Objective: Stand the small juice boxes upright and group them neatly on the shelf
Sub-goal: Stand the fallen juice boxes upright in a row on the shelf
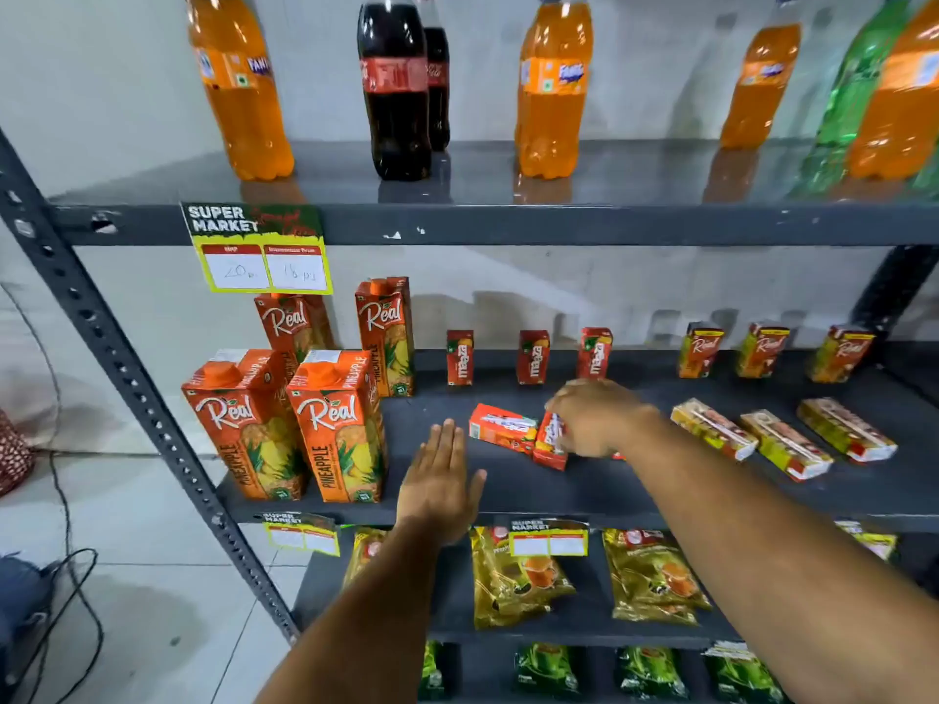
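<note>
— Where are your hands?

— My right hand [597, 416] reaches across the middle shelf [508, 485], fingers curled down and closed on a small red Maaza box [551, 439], which is tilted with its lower end on the shelf. My left hand [439, 487] is flat, palm down, fingers together and stretched forward over the shelf's front edge, holding nothing.

— How many small boxes?

— Three red Maaza boxes upright at the back [460, 358]. One more lies flat [500, 428] just left of the one I'm gripping. A sliver of red shows under my wrist; I can't tell what it is. To the right, three small Real boxes upright [700, 350] and three lying flat [714, 429] before them.

— And big ones?

— Four Real pineapple cartons [338, 424] on the left, all upright.
</note>
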The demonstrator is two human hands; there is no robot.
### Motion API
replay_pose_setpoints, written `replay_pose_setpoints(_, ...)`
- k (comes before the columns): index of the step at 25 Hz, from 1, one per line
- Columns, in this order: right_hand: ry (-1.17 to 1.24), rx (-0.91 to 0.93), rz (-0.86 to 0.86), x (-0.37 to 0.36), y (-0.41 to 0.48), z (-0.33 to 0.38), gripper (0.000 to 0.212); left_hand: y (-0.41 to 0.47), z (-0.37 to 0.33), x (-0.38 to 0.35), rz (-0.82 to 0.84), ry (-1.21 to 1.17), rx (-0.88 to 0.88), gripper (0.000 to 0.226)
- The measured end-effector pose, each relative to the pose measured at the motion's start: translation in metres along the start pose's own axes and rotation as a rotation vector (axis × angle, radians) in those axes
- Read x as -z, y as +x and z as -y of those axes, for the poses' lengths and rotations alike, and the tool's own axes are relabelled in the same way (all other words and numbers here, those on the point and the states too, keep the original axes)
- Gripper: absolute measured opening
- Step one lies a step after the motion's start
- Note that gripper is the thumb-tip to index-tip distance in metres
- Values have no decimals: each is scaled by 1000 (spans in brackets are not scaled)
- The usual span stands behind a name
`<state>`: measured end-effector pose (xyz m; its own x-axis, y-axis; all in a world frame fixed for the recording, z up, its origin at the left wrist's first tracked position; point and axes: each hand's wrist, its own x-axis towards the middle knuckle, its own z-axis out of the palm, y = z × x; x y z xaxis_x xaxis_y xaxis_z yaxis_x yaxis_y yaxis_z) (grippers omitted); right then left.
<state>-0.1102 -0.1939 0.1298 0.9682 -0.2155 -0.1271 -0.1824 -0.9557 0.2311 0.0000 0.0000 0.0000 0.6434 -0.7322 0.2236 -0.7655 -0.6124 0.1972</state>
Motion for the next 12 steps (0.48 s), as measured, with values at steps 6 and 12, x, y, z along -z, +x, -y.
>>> replay_pose_setpoints(6, -30, 127, 43, -40, 22, -16, 46, 18, 29, -26, 140, -33, 43, 71)
replay_pose_setpoints(12, -377, 568, -198, -57, 26, -18, 35, 16, 32, -28, 237, 29, 24, 72)
